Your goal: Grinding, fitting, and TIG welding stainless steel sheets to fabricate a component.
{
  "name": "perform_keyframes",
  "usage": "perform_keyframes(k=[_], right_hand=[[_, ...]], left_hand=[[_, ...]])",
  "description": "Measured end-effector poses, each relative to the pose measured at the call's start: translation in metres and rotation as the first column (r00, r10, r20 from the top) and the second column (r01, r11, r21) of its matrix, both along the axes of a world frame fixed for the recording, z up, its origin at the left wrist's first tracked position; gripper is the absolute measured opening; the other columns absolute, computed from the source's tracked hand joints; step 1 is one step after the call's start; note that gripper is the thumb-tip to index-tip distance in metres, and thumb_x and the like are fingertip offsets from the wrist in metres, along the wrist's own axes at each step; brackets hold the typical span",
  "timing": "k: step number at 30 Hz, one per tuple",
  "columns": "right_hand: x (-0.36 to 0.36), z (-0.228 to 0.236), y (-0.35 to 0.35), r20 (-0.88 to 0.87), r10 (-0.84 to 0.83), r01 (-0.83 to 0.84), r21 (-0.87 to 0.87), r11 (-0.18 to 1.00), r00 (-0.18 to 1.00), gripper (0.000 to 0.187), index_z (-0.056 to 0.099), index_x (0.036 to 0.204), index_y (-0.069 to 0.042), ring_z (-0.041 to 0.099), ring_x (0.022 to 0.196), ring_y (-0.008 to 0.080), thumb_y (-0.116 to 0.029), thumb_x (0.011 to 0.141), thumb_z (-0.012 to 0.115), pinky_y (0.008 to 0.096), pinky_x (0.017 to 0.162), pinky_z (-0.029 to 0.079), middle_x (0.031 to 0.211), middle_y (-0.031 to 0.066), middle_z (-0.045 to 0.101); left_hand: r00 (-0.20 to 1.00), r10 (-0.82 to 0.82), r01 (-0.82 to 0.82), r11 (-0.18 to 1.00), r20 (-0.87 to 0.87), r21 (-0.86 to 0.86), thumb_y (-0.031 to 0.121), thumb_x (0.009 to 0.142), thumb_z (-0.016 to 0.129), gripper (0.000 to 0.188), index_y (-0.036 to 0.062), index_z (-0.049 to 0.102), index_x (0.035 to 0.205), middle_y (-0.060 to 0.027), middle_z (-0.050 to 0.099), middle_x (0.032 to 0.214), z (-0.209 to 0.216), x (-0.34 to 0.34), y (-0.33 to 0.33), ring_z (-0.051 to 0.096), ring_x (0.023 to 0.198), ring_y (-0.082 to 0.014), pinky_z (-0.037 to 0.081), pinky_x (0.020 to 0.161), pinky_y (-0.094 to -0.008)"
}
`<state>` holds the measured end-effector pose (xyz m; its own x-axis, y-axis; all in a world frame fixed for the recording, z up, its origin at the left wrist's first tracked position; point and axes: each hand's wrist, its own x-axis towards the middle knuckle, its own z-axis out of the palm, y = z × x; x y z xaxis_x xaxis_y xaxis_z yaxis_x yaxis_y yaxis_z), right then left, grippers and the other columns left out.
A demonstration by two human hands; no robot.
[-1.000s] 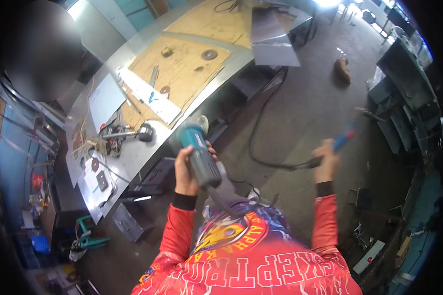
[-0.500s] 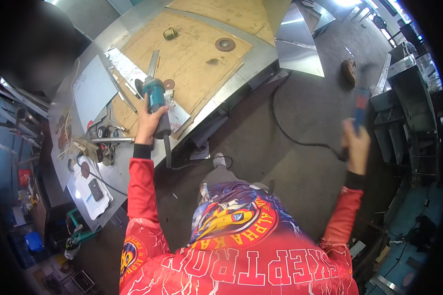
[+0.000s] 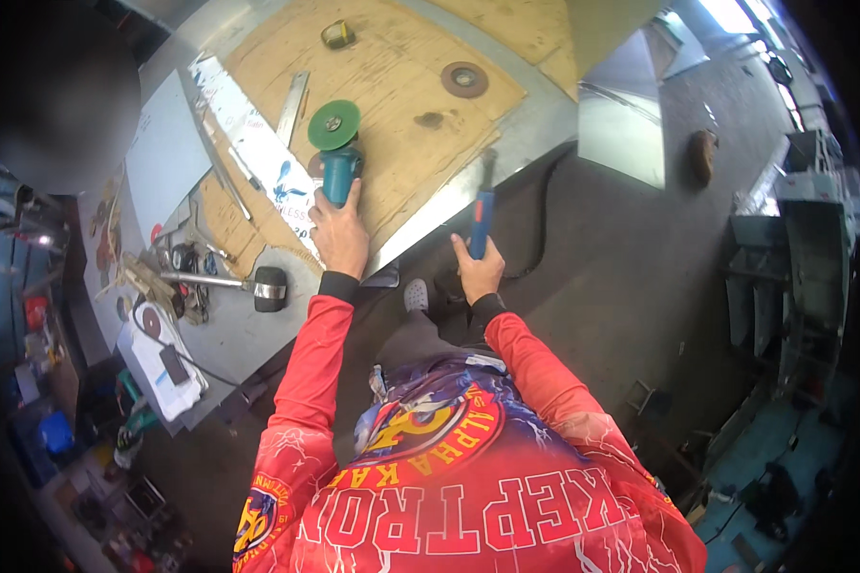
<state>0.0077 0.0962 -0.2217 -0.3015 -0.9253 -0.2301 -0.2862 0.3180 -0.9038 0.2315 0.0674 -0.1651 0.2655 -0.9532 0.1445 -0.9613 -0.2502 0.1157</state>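
My left hand (image 3: pixel 340 234) is closed around the body of a teal angle grinder (image 3: pixel 339 177) over the table's near edge. Its green disc (image 3: pixel 334 125) faces up. To the right, just off the table edge, my right hand (image 3: pixel 481 269) grips a blue handle with a red spot and a narrow grey end, which looks like a welding torch (image 3: pixel 482 224). A thick black cable (image 3: pixel 544 215) runs down from the table edge toward that hand. The grinder's back end is hidden under my left hand.
Brown board (image 3: pixel 401 124) covers much of the metal table, with a tape measure (image 3: pixel 338 34), loose disc (image 3: pixel 463 79) and steel ruler (image 3: pixel 293 108) on it. A black-headed mallet (image 3: pixel 270 288) lies at left. Sheet metal (image 3: pixel 621 115) juts out at right; a brown shoe (image 3: pixel 704 158) is on the floor.
My right hand has swung left with the torch, from over the floor to near the table edge. The grinder has turned in my left hand, so its green disc now shows.
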Motion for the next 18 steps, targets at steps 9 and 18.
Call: perform_keyframes(k=[9, 18], right_hand=[[-0.011, 0.049, -0.025, 0.061, 0.586, -0.54, -0.323, 0.778, 0.808, 0.044, 0.047, 0.126, 0.002, 0.061, 0.098, 0.0469, -0.018, 0.092, 0.067, 0.0481, 0.082, 0.049, 0.105, 0.0262, 0.061], [-0.002, 0.099, -0.05, -0.171, 0.851, -0.805, -0.459, 0.377, 0.497, 0.06, 0.045, 0.14, 0.003, 0.057, 0.106, 0.0423, -0.014, 0.089, 0.071, 0.0469, 0.091, 0.049, 0.121, 0.0217, 0.052]], left_hand=[[0.978, -0.106, 0.043, 0.944, -0.178, -0.327, 0.009, 0.085, 0.069, 0.052, 0.0174, 0.063, 0.136, -0.0248, 0.041, 0.15, 0.013, -0.008, 0.011, 0.041, 0.135, -0.0443, 0.038, 0.109, -0.0514], [0.043, -0.04, -0.551, 0.833, -0.998, -0.057, 0.023, 0.107, 0.051, 0.05, -0.0024, 0.041, 0.148, -0.0133, 0.059, 0.135, 0.066, -0.126, 0.044, 0.058, 0.124, -0.024, 0.043, 0.106, -0.0345]])
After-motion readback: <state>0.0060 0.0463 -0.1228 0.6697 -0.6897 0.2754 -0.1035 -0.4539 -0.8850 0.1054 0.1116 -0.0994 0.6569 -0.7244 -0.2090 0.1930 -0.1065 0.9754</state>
